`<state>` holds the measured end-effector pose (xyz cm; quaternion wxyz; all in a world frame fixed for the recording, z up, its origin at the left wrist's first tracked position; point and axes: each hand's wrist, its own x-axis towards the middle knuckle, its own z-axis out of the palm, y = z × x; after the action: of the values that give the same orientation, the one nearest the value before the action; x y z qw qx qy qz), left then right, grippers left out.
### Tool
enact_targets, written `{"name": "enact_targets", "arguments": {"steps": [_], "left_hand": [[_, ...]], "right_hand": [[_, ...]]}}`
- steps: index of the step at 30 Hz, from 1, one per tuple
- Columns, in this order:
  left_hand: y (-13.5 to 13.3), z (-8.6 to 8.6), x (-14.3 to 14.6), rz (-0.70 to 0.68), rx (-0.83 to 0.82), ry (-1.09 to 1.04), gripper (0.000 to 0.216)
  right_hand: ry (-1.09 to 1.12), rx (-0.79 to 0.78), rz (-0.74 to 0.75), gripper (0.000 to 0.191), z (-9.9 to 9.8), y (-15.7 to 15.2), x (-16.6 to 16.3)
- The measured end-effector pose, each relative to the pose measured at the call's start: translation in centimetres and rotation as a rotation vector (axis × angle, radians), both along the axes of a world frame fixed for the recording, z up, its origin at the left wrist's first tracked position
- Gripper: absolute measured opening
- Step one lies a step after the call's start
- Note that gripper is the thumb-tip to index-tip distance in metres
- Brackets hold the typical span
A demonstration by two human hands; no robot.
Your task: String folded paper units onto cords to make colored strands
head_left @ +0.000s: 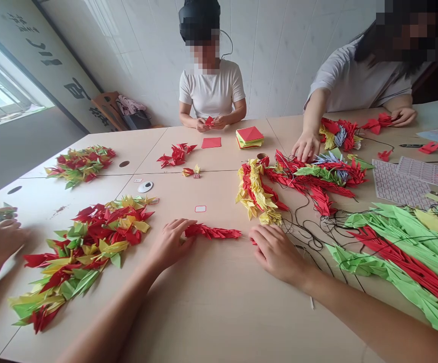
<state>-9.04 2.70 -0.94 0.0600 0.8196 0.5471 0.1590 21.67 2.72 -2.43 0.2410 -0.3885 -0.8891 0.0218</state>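
Observation:
A string of red folded paper cranes (214,232) lies across the table between my hands. My left hand (173,244) is closed around its left end, and the fingers cover that part. Just past the string's right end, my right hand (279,254) is closed in a pinch. A bit of red folded paper (253,242) shows at its fingertips; the rest is hidden. To the left spreads a pile of loose red, yellow and green paper cranes (94,242). Beyond my right hand lies a yellow and red crane string (258,194).
Black cords (309,234) tangle beside green and red crane strings (411,257) on the right. Across the table, one person folds red paper (209,121) and another reaches over crane strings (317,174). Further hands (1,232) work at far left. A paper stack (249,137) stands behind.

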Motion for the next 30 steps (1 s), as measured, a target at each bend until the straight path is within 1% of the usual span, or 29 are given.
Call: {"name": "enact_targets", "arguments": {"steps": [3, 5, 9, 11, 13, 16, 18, 20, 26, 30], "left_hand": [[0.0, 0.0, 0.0, -0.025, 0.006, 0.003, 0.030], [-0.2, 0.0, 0.2, -0.041, 0.010, 0.004, 0.028], [-0.6, 0.2, 1.0, -0.093, 0.005, -0.006, 0.026], [-0.8, 0.3, 1.5, -0.126, -0.006, -0.009, 0.026], [-1.0, 0.4, 1.8, -0.148, -0.014, -0.008, 0.027], [-1.0, 0.6, 1.9, -0.154, -0.010, -0.003, 0.027], [-0.9, 0.6, 1.8, -0.145, -0.004, 0.004, 0.026], [-0.9, 0.7, 1.8, -0.134, -0.002, 0.011, 0.025], [-0.9, 0.9, 1.7, -0.140, -0.014, 0.025, 0.026], [-1.0, 1.0, 1.8, -0.162, -0.008, 0.021, 0.026]], "right_hand": [[-0.038, 0.060, -0.036, 0.014, 0.2, 0.0, 0.2], [-0.021, 0.068, -0.033, 0.017, 0.4, 0.0, 0.1], [0.050, 0.043, 0.030, 0.030, 0.5, 0.1, -0.5], [0.036, 0.034, 0.073, 0.039, 0.4, 0.2, -1.0], [-0.002, 0.025, 0.109, 0.042, 0.3, 0.3, -1.4], [-0.028, 0.016, 0.081, 0.033, 0.1, 0.3, -1.5], [-0.018, 0.022, 0.040, 0.024, 0.0, 0.2, -1.3], [-0.007, 0.038, 0.024, 0.020, -0.1, 0.1, -1.1], [-0.035, 0.052, 0.028, 0.027, 0.0, -0.1, -1.0], [-0.056, 0.064, 0.036, 0.025, 0.0, -0.1, -1.0]]}}
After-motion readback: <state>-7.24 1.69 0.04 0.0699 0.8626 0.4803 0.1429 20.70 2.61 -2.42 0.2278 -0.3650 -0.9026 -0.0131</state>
